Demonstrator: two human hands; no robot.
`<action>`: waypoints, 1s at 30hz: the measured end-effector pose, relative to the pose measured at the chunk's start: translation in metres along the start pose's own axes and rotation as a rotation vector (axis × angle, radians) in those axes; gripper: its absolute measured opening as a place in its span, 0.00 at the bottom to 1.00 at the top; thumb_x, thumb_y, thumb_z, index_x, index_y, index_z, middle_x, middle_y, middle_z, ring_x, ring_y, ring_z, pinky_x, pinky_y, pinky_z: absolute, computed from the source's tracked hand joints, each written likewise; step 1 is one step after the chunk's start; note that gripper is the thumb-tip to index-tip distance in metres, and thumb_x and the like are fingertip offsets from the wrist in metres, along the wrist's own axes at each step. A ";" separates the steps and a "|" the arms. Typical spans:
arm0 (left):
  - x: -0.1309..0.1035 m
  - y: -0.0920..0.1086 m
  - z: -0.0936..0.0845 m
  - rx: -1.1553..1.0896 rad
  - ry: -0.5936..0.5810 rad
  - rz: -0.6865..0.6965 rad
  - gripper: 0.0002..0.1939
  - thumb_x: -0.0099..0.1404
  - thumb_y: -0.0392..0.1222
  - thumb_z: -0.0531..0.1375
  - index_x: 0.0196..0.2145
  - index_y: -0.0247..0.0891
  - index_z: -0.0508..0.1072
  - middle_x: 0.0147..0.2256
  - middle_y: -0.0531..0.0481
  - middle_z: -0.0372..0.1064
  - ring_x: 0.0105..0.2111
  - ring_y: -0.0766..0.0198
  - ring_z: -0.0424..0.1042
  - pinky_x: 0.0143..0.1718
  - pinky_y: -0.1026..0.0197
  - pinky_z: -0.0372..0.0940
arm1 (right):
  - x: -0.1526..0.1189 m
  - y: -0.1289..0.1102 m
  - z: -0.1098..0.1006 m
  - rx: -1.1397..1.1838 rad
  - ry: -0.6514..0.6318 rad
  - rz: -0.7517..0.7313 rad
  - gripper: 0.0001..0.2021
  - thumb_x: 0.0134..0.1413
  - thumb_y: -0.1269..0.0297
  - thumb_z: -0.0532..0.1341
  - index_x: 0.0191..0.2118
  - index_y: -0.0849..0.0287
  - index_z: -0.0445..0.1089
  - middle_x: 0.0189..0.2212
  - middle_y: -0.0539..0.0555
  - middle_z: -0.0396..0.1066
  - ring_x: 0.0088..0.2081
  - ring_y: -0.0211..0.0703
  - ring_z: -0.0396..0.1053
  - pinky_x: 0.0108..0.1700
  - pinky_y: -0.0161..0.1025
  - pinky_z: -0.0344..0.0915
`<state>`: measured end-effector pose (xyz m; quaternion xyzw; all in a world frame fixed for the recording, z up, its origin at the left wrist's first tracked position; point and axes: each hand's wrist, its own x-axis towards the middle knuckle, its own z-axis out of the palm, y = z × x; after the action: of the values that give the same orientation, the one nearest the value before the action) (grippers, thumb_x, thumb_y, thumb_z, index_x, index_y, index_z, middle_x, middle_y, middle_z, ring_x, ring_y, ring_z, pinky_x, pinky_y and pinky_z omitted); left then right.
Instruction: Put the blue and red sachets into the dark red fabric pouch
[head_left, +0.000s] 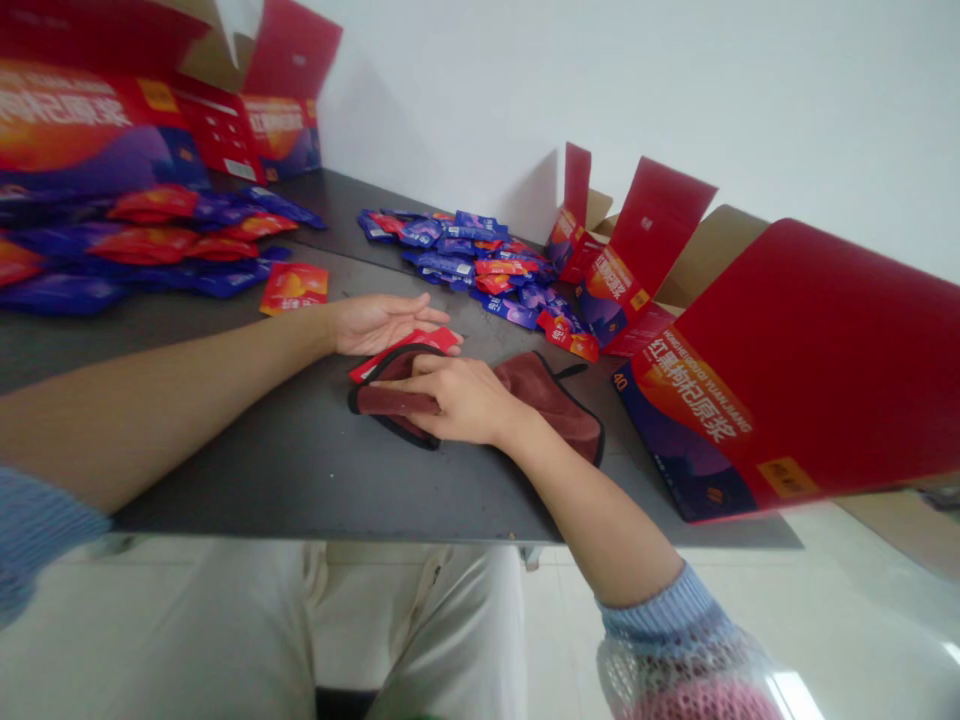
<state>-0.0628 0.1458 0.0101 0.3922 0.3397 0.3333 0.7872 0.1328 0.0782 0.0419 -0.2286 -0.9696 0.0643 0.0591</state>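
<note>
My left hand (pixel 384 322) lies palm up above the table with its fingers stretched out, holding nothing. Its fingertips are close to a red sachet (pixel 448 340) that sticks out from beneath a brown cloth. My right hand (pixel 469 398) is bent over that brown cloth (pixel 561 405), which has a black edging and a small loop. The fingers of this hand grip a fold of the cloth over the sachet. Part of the sachet is hidden by the cloth. Another red and orange sachet (pixel 294 287) lies flat behind my left wrist.
On the dark table (pixel 300 490), a large pile of blue and red sachets (pixel 150 245) sits at left, and a second pile (pixel 472 260) is further back. Open red cartons stand at the left (pixel 97 130) and along the right (pixel 690 400). A white wall (pixel 465 100) rises behind.
</note>
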 end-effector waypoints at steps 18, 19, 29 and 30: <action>0.000 -0.003 0.007 -0.014 0.143 0.074 0.22 0.68 0.39 0.54 0.56 0.27 0.73 0.41 0.34 0.78 0.41 0.48 0.78 0.47 0.50 0.70 | 0.011 0.023 0.007 -0.198 0.086 0.411 0.24 0.68 0.56 0.48 0.66 0.45 0.61 0.53 0.58 0.69 0.48 0.52 0.70 0.44 0.43 0.66; 0.001 -0.004 0.005 0.008 0.169 0.084 0.21 0.68 0.37 0.54 0.55 0.28 0.73 0.41 0.36 0.78 0.40 0.50 0.79 0.46 0.51 0.70 | 0.012 0.017 0.008 -0.199 0.078 0.374 0.23 0.67 0.56 0.50 0.66 0.45 0.62 0.52 0.58 0.69 0.48 0.51 0.70 0.44 0.42 0.65; 0.005 -0.006 -0.003 0.099 0.059 0.100 0.24 0.62 0.26 0.57 0.55 0.29 0.72 0.44 0.32 0.78 0.45 0.50 0.79 0.49 0.52 0.69 | 0.015 -0.007 0.004 -0.008 -0.004 -0.048 0.20 0.65 0.54 0.56 0.60 0.47 0.70 0.47 0.53 0.72 0.43 0.42 0.69 0.35 0.36 0.58; 0.004 -0.005 -0.001 0.099 0.093 0.085 0.24 0.62 0.26 0.56 0.56 0.29 0.72 0.44 0.32 0.78 0.45 0.50 0.79 0.48 0.52 0.69 | 0.016 -0.007 0.004 0.015 -0.002 -0.049 0.20 0.65 0.53 0.56 0.59 0.47 0.71 0.46 0.52 0.73 0.43 0.42 0.69 0.35 0.36 0.58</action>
<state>-0.0601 0.1470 0.0048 0.4288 0.3750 0.3672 0.7353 0.1152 0.0790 0.0402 -0.2043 -0.9744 0.0705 0.0614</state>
